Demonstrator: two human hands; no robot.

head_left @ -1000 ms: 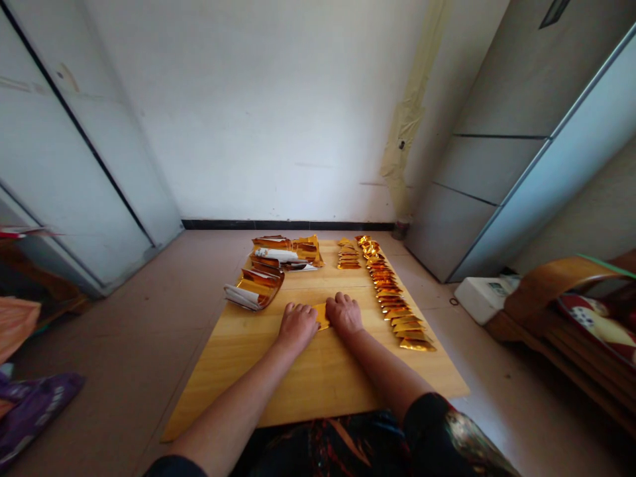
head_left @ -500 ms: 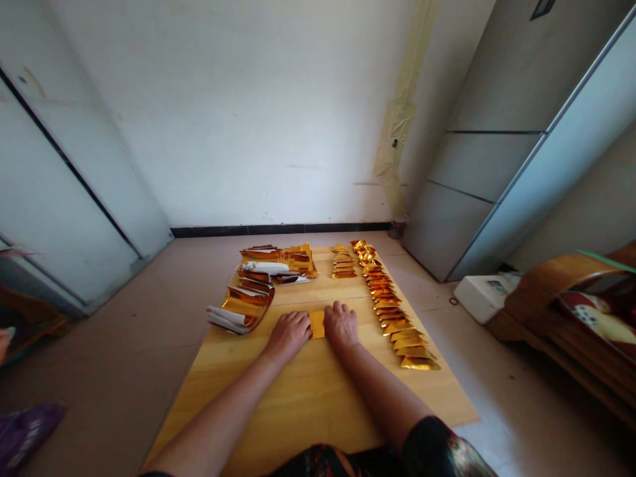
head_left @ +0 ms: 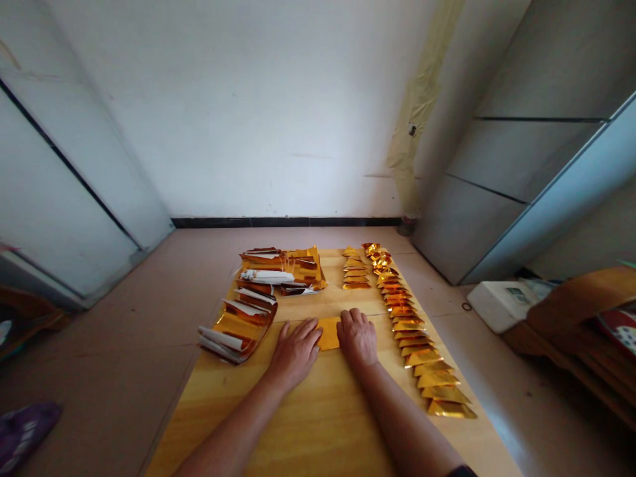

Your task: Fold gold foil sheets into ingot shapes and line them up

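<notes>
Pretty neat little setup here: a person is working at a light wooden board laid on the floor, with a square of gold foil paper sitting flat near the middle, right between their hands. The left hand lies flat with the fingers spread, fingertips up against the square's left edge. The right hand is flat too, fingers loosely together, right at the opposite edge. Neither one is pinching anything; they're just pressing down around the sheet.

Up and to the left there's a curled stack of foil sheets with white showing on some edges, and just behind it a messier pile of gold foil. A small stack of folded gold triangles sits at the far end of the board. To the right, a long row of folded gold triangles runs down the board, overlapping like shingles.

Off the board, a white box sits on the floor by a tall grey cabinet, and there's something purple at the far left.
</notes>
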